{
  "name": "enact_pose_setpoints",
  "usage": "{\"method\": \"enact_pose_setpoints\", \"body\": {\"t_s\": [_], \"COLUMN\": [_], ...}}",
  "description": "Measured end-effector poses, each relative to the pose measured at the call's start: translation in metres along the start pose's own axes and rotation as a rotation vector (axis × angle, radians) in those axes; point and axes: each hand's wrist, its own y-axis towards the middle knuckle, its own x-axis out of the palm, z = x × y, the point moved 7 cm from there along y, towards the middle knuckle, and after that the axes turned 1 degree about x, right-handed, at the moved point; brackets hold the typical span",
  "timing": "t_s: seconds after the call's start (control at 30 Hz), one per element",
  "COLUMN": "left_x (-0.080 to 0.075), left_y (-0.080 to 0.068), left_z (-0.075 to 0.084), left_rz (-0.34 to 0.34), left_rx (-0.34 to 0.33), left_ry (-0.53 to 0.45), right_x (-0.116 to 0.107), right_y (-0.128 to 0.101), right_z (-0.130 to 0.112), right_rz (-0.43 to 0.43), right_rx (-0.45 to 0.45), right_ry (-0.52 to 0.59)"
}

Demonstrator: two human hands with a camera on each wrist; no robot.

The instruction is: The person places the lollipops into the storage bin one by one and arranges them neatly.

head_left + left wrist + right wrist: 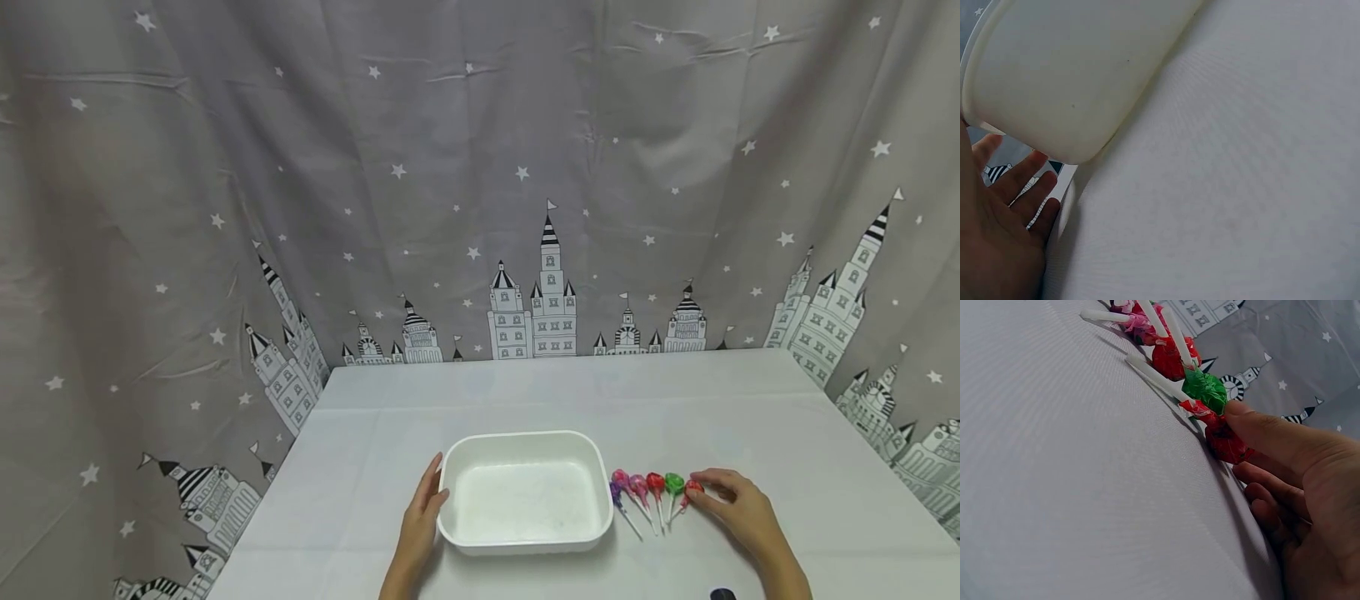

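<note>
A white rectangular tray stands on the white table, its inside bare. My left hand rests with straight fingers against the tray's left wall; the left wrist view shows the same fingers beside the tray's outer wall. Right of the tray lies a row of wrapped lollipops: purple, pink, red, green and, at the right end, another red lollipop. My right hand pinches that end red lollipop, which still lies on the table, thumb on top and fingers curled behind.
The table is covered with a white cloth and extends well beyond the tray. A grey curtain with stars and castles hangs behind and along both sides. A small dark object shows at the bottom edge.
</note>
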Motion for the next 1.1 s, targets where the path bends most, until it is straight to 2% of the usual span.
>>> {"method": "enact_pose_setpoints", "body": {"t_s": [0.2, 0.5, 1.1], "left_x": [0.002, 0.001, 0.0004], "left_y": [0.0001, 0.0007, 0.0001], "left_z": [-0.0052, -0.0045, -0.0031], "left_rz": [-0.022, 0.006, 0.016], "left_rx": [0.001, 0.007, -0.001], "left_ry": [0.028, 0.081, 0.095], "right_x": [-0.0003, -0.0014, -0.0044], "right_y": [-0.0009, -0.0008, -0.0026], "right_z": [0.0005, 0.0026, 0.0051], "right_rz": [-0.003, -0.021, -0.022], "right_rx": [-0.006, 0.034, 0.039], "right_ry": [0.02, 0.011, 0.06]}}
